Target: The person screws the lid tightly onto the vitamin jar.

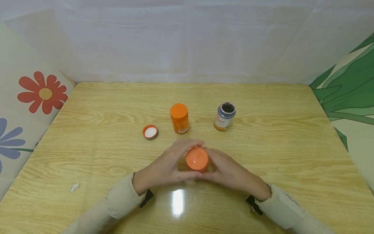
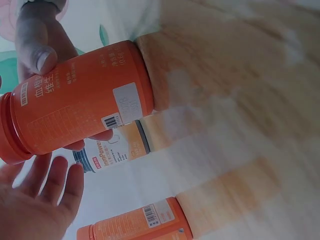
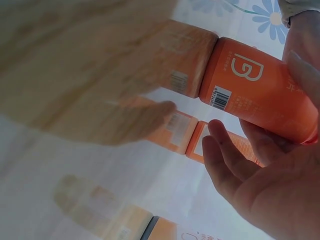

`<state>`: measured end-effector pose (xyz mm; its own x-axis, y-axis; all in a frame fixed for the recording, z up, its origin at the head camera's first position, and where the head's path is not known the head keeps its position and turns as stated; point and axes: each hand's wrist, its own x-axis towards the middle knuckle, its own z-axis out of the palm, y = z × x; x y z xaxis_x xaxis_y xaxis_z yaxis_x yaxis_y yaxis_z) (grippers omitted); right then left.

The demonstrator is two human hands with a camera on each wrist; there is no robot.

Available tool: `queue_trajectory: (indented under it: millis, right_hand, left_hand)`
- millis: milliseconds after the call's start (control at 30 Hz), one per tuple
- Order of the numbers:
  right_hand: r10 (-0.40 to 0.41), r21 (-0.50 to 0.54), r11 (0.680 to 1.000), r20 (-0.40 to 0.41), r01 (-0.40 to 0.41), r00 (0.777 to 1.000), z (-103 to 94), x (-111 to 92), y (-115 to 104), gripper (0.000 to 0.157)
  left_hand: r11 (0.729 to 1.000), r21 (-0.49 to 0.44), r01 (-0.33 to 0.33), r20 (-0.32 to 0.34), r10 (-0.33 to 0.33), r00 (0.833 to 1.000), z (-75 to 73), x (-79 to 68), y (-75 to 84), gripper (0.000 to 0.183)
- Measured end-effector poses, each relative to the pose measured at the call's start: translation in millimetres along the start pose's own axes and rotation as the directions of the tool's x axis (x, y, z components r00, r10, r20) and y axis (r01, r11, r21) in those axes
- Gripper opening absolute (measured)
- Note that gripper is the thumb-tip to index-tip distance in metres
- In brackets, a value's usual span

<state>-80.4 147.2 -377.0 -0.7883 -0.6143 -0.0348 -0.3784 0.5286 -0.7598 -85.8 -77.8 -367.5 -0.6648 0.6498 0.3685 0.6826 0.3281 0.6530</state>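
An orange vitamin bottle (image 1: 197, 158) with its lid on stands upright on the table in front of me. My left hand (image 1: 168, 164) holds it from the left, and my right hand (image 1: 230, 169) from the right. Thumbs curve round its near side and fingers round its far side. The right thumb touches the printed body (image 2: 80, 100) in the left wrist view; the left thumb lies on the body (image 3: 255, 90) in the right wrist view.
Beyond the hands stand another lidded orange bottle (image 1: 179, 118) and a lidless grey-and-orange bottle (image 1: 224, 116), its mouth dark inside. Left of them a cap (image 1: 150, 132) lies with its white inside up. The wooden table (image 1: 102, 107) has a pale worn spot (image 1: 74, 187) at the left.
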Motion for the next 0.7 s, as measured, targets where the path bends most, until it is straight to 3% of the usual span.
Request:
queue_trajectory:
  millis: [133, 300, 433, 700]
  right_hand:
    - [0.002, 0.005, 1.000, 0.011, -0.002, 1.000, 0.0, 0.7, -0.5, 0.069]
    - [-0.006, 0.031, 0.999, 0.022, 0.006, 1.000, -0.4, 1.1, -1.0, 0.071]
    - [-0.017, 0.040, 0.999, 0.023, 0.016, 1.000, -0.1, 1.6, -0.7, 0.072]
    - [-0.012, 0.049, 0.999, 0.020, 0.011, 1.000, -0.3, 1.0, 0.2, 0.072]
  left_hand:
    - [0.999, 0.029, 0.019, -0.054, -0.018, 0.998, 1.1, -1.4, -1.8, 0.081]
    - [0.999, 0.034, -0.002, -0.086, 0.005, 0.996, 1.0, -0.9, -2.1, 0.065]
    - [1.000, 0.022, -0.022, -0.050, 0.024, 0.998, -1.5, -1.1, -1.9, 0.059]
    - [0.998, 0.007, -0.061, 0.048, 0.060, 0.997, -6.6, 0.9, -1.2, 0.065]
